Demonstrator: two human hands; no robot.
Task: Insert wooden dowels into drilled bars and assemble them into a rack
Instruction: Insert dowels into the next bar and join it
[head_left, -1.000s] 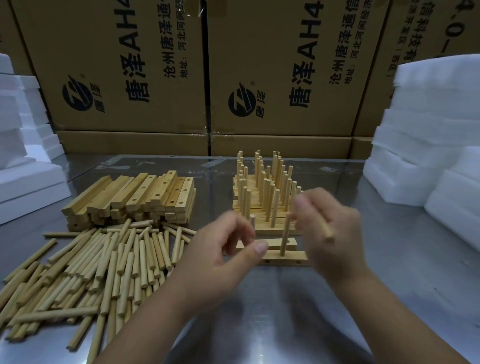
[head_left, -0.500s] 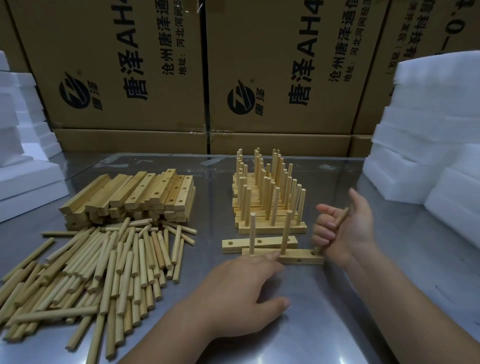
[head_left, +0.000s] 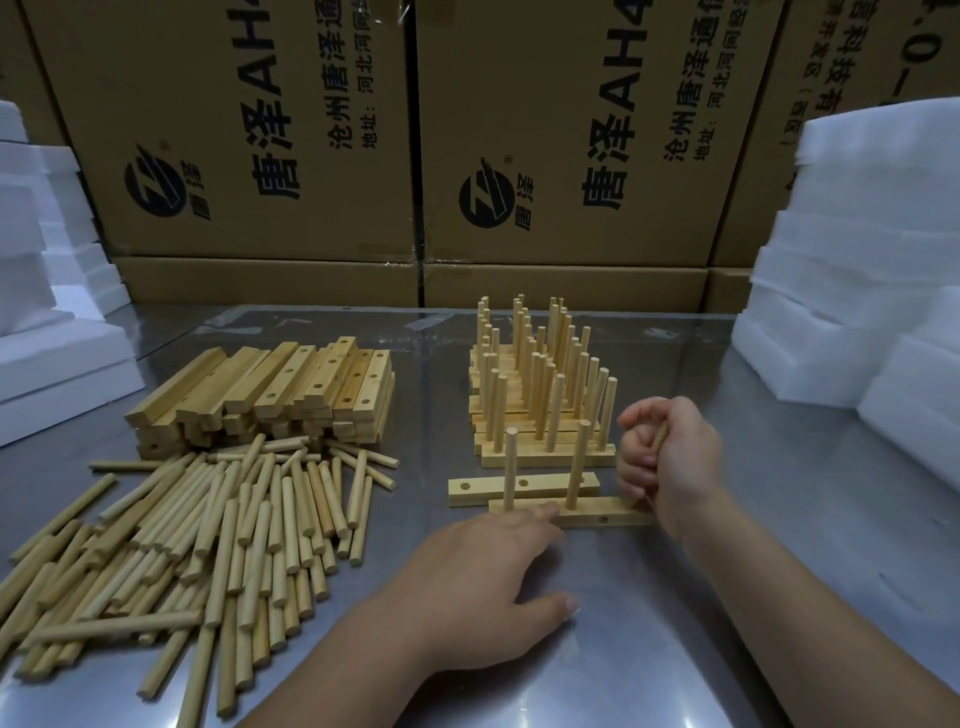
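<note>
Bar (head_left: 597, 515) has two dowels (head_left: 577, 467) in, right grip (head_left: 670, 457) holds a third dowel (head_left: 661, 439), flat left grip (head_left: 488, 587) steadies it, and many bars (head_left: 270, 395) wait.

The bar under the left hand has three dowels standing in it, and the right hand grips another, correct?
Not three: the head view shows two upright dowels in the near bar. The left hand presses on it and the right hand grips another dowel, as you said.
</note>
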